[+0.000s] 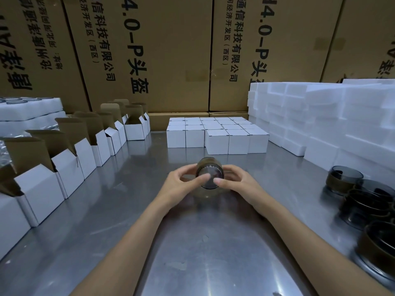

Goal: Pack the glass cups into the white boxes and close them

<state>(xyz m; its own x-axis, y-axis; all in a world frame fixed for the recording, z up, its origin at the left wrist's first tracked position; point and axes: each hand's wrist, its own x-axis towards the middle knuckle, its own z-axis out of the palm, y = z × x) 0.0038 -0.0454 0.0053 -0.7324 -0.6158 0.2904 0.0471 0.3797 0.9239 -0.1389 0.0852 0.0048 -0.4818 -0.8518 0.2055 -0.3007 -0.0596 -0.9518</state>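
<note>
Head view looks down on a steel table (pixel 119 189), where both hands meet at mid-table around one dark glass cup (pixel 210 175). That cup lies tipped on its side, base turned toward the camera, lifted just off the tabletop. Left hand (pixel 183 182) curls its fingers round the cup's left side, thumb stretched across the base. Right hand (pixel 237 181) grips the right side, thumb tip pressed on the base beside the left thumb.

Along the left edge runs a row of open boxes (pixel 70 165), white outside and brown inside, lids standing up, curving away to the far end. Behind that row sit white foam trays (pixel 30 110) with dark rims showing in them. Straight beyond the hands stands a block of closed boxes (pixel 215 135), packed touching one another in rows. To the right rises a tall stack of foam blocks (pixel 320 116), its foot reaching near the closed boxes. At the near right, spare cups (pixel 350 191) cluster together, upright, several touching. Large brown cartons (pixel 162 50) printed with black characters wall off the back of the table.
</note>
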